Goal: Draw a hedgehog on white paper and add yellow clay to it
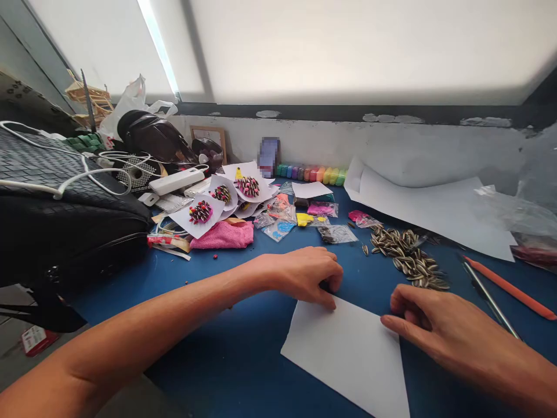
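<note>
A torn-edged white sheet of paper (343,354) lies on the blue tabletop in front of me. My left hand (307,276) reaches to its far left edge, thumb on the paper and the other fingers bent over. At the far right corner, my right hand (435,319) has its thumb over the edge, with its fingers curled in. Just beyond the right hand sits a pile of striped sunflower seeds (407,255). An orange pen (509,287) and a slim silver-and-black tool (491,299), its kind unclear, lie to the right.
Small bags of coloured clay (278,229) lie mid-table. Left of them are paper pieces with seed-spiked clay figures (201,212) and a pink cloth (224,234). A black bag (65,226) fills the left side. Large white paper (426,203) leans along the back wall.
</note>
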Motion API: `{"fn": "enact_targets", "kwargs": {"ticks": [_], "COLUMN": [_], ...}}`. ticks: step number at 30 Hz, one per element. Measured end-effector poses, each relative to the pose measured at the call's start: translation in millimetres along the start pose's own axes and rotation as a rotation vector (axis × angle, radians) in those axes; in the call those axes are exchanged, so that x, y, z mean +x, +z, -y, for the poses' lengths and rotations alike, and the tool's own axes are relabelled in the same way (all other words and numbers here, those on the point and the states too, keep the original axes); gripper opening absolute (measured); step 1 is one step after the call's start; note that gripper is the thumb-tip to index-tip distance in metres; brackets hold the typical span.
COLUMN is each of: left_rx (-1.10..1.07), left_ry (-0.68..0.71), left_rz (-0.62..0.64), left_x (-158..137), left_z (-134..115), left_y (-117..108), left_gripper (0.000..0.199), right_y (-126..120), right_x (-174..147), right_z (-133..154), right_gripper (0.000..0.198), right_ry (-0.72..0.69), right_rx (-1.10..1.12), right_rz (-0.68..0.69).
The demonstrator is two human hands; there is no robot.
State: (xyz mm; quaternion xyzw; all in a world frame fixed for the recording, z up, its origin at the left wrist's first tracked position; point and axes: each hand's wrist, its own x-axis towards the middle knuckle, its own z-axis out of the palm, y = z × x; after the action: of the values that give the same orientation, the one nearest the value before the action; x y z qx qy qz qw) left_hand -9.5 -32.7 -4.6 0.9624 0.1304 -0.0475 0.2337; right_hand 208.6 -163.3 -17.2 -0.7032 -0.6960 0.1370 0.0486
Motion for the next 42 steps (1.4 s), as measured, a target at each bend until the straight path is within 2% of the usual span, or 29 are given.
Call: {"fn": "enact_targets", "kwargs": {"ticks": [3,8,10,13,19,22,24,26,30,36,39,42], "left_rx": [-0.056,-0.098,-0.106,-0.094,0.019,0.085,0.129,0.163,0.208,0.200,0.201,0.241], "left_ry": [-0.028,-0.067,-0.098,-0.122,-0.102,0.014,0.200,0.305,0.316,0.293,0.262,0.260], "left_rz": [0.024,-0.007,-0.054,-0.148,-0.289,-0.357,-0.366,-0.343,-0.339,-0.328,-0.306,-0.335], "left_x": [-0.3,0.2,3.8,13.3,24.7,21.2,17.5,14.3,11.7,13.2,12.8,11.4], "left_z": [-2.4,-5.8,-4.8,-0.9,1.4,1.2,1.6,2.1,1.7,-1.7,-2.5,-3.7], "left_y": [0.8,3.1,4.1,7.3,14.5,23.9,33.8,43.8,54.1,51.7,50.7,50.1], "left_gripper": [0.008,0.006,0.003,0.015,0.018,0.030,0.029,0.030,0.035,0.035,0.035,0.036], "right_y": [0.5,6.3,6.0,3.7,5.7,6.2,5.6,5.2,8.4,28.5,36.9,34.4], "right_x": [-4.4,-3.7,-1.9,1.5,5.0,5.2,5.9,7.5,12.6,28.6,35.8,33.5], "right_z": [6.2,4.3,0.0,-5.2,-9.6,-18.7,-27.2,-33.8,-29.6,-6.2,-15.2,-32.5], "right_gripper": [0.024,0.030,0.030,0.028,0.026,0.031,0.034,0.033,0.039,0.056,0.061,0.067], "right_ry": [0.035,0.004,0.028,0.086,0.140,0.166,0.173,0.158,0.045,-0.224,-0.226,-0.160], "right_rx": [-0.011,-0.006,-0.029,-0.076,-0.139,-0.170,-0.184,-0.193,-0.198,-0.235,-0.269,-0.288], "right_rz": [0.106,0.079,0.038,-0.060,-0.202,-0.258,-0.300,-0.359,-0.465,-0.411,-0.408,-0.486]}}
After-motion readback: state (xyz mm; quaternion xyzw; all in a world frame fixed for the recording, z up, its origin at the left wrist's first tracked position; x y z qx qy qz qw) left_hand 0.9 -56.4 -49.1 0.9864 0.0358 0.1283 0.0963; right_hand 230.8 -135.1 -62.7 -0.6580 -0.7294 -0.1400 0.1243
